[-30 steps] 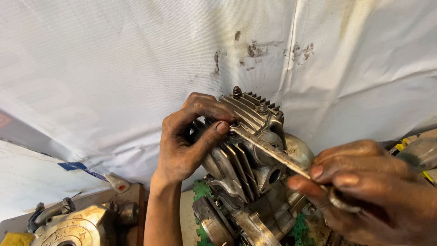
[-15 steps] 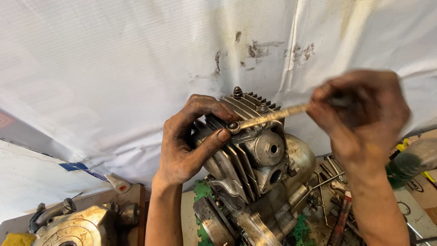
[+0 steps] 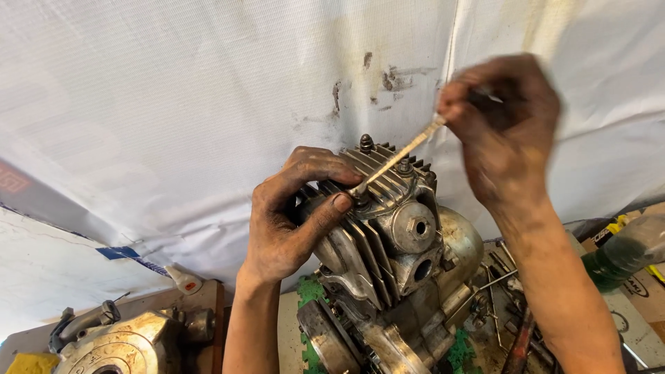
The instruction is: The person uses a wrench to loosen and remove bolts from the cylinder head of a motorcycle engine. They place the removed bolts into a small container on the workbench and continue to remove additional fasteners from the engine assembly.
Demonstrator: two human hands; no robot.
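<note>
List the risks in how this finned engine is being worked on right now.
1. The thin metal rod is held only at its far end by the right hand; its tip could slip off the cylinder head.
2. The left hand's thumb lies right beside that tip, so a slip may jab it.
3. Greasy fingers on fins may lose grip.

Engine (image 3: 388,242) was dull silver-grey with a ribbed fin pattern and dark oily patches. Thin rod (image 3: 398,158) was pale tan-silver. Left hand (image 3: 284,221) and right hand (image 3: 506,125) were smudged black with grease. Backdrop sheet (image 3: 173,104) was white, fine woven grid, dark smears. Mat (image 3: 312,291) under engine was green. Second casing (image 3: 118,346) at lower left was yellowish-grey. Bottle (image 3: 623,253) at right edge was dark green.
</note>
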